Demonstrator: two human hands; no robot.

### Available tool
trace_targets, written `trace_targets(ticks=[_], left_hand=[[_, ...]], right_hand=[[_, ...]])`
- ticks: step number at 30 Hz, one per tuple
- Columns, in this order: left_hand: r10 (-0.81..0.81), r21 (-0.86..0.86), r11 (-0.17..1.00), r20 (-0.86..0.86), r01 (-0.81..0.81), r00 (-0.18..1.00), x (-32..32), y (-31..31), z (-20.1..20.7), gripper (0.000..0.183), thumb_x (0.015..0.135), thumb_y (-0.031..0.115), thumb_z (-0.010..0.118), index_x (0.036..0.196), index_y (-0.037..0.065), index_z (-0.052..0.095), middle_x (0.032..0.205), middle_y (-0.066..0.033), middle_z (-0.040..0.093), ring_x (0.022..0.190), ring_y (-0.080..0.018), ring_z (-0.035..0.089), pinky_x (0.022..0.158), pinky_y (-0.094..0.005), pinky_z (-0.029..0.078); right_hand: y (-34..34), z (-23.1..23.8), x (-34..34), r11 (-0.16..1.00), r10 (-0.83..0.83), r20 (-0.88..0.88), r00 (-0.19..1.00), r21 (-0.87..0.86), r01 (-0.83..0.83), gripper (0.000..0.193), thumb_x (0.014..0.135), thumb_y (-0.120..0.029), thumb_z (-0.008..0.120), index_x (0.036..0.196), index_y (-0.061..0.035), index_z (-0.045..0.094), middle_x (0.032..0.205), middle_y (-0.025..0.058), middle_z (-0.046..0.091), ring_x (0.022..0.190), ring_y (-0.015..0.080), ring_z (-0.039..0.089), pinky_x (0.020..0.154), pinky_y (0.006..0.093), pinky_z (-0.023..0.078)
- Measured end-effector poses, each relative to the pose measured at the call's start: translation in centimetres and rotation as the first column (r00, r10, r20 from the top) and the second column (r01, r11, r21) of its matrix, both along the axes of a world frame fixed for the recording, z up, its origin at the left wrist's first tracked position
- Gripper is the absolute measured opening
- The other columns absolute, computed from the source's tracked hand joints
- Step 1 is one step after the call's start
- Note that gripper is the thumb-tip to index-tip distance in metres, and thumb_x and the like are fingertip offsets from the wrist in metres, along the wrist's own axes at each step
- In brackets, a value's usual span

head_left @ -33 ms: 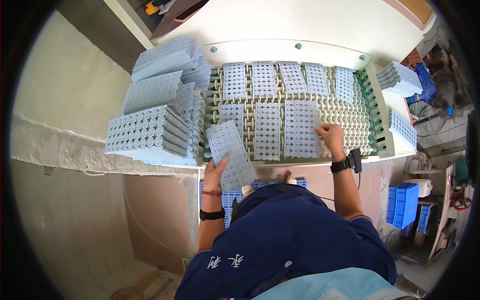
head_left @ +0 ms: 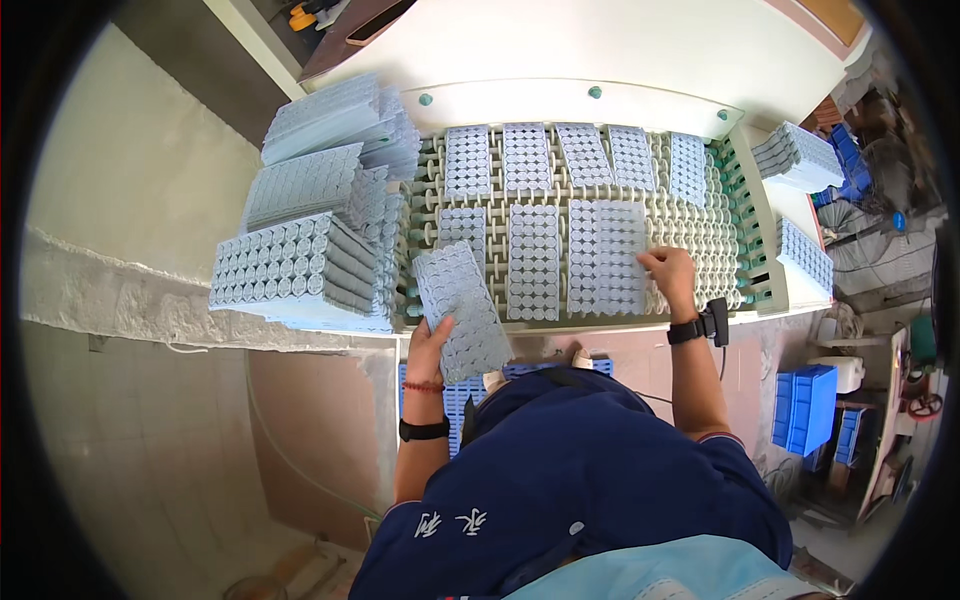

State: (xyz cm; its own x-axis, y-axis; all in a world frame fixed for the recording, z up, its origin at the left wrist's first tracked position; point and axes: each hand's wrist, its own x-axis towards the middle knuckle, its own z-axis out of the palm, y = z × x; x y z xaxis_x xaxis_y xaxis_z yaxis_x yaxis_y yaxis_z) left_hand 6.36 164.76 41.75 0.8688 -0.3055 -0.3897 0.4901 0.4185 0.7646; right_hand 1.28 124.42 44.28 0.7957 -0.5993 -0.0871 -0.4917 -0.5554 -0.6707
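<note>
My left hand (head_left: pixel 430 350) grips the lower left edge of a pale blue-grey panel (head_left: pixel 462 312) patterned with rows of round cells. This panel is tilted at the near edge of a roller bed (head_left: pixel 690 240). Farther right, the fingertips of my right hand (head_left: pixel 668 275) pinch the right edge of another round-cell panel (head_left: pixel 622 258). That one lies on the rollers and seems to overlap the panel (head_left: pixel 581 265) on its left; its edge is slightly blurred. Beside them lies a further panel (head_left: pixel 534 262), and several more form a row behind.
Tall stacks of the same panels (head_left: pixel 275 262) stand left of the rollers. Smaller stacks (head_left: pixel 800 158) sit on the right ledge. A white cover (head_left: pixel 560 50) rises behind the bed. Blue crates (head_left: pixel 805 410) stand at the lower right, and a blue slatted piece (head_left: pixel 460 410) is below the front edge.
My right hand has moved a little to the right, and the panel in its fingers has slid with it, showing more of the panel on its left. My left hand is nearly still.
</note>
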Motion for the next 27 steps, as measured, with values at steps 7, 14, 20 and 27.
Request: trace_targets(ticks=[7,14,20,27], left_hand=[[-0.045,-0.150,0.988,-0.052,0.037,0.998,0.4,-2.2,0.5,0.037,0.088,0.013,0.056,0.120,-0.003,0.047,0.111,-0.0119,0.058,0.097,-0.0233,0.059,0.084,-0.0346,0.048],[-0.162,-0.205,0.965,0.013,0.162,0.987,0.4,-8.3,2.0,0.030,0.091,0.012,0.051,0.118,-0.002,0.049,0.110,-0.0114,0.059,0.096,-0.0219,0.060,0.083,-0.0329,0.049],[-0.149,-0.225,0.963,0.022,0.150,0.989,0.2,-8.9,2.5,0.030,0.092,0.014,0.049,0.117,-0.002,0.049,0.109,-0.0110,0.059,0.094,-0.0208,0.060,0.081,-0.0332,0.050],[-0.064,-0.246,0.968,-0.017,0.058,0.998,0.4,-5.2,0.5,0.033,0.093,0.015,0.048,0.122,0.000,0.046,0.111,-0.0119,0.059,0.096,-0.0247,0.060,0.083,-0.0374,0.050]], right_hand=[[-3.9,0.2,-2.5,0.983,-0.108,0.085,0.991,-0.137,0.119,0.027,0.071,-0.027,0.072,0.087,-0.0050,0.070,0.071,0.0099,0.067,0.061,0.0205,0.063,0.057,0.0304,0.048],[10.1,1.5,-1.0,0.661,0.262,0.291,0.920,0.641,-0.391,0.029,0.079,-0.023,0.070,0.094,0.0011,0.065,0.068,0.0046,0.063,0.058,0.0085,0.057,0.053,0.0227,0.048],[4.1,1.4,-1.7,0.774,0.128,0.322,0.938,0.559,-0.298,0.020,0.084,-0.019,0.063,0.086,0.0006,0.066,0.060,-0.0005,0.056,0.051,0.0043,0.050,0.044,0.0189,0.042],[-13.5,-1.5,-7.9,0.977,-0.206,0.182,0.962,-0.018,0.212,0.025,0.076,-0.020,0.068,0.090,0.0005,0.066,0.062,0.0054,0.059,0.054,0.0170,0.054,0.053,0.0280,0.043]])
